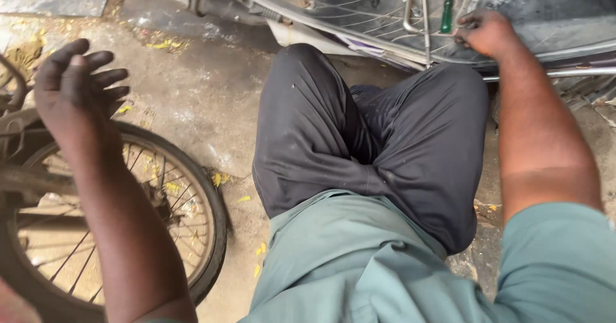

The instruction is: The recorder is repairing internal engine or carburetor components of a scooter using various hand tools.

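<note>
Bicycle wheel (385, 15), lying across the top of my view just beyond my knees, is the item under my right hand (486, 33). I have that hand curled shut against the rim and tyre (552, 5), beside a green-handled screwdriver (446, 15) standing among the spokes and a chromed metal stay (423, 15). My left hand (76, 82) is raised, fingers spread and holding nothing, above a second spoked wheel (122, 220) resting on the concrete floor (205, 98).

Handling assessment: I judge the wheel moderately light but awkward and wide. The rim is stiff and the sound place to grip. The spokes are thin and would bend under load; they should not be pulled. The tyre is rubber, flexible, dusty, and likely offers fair friction.
</note>
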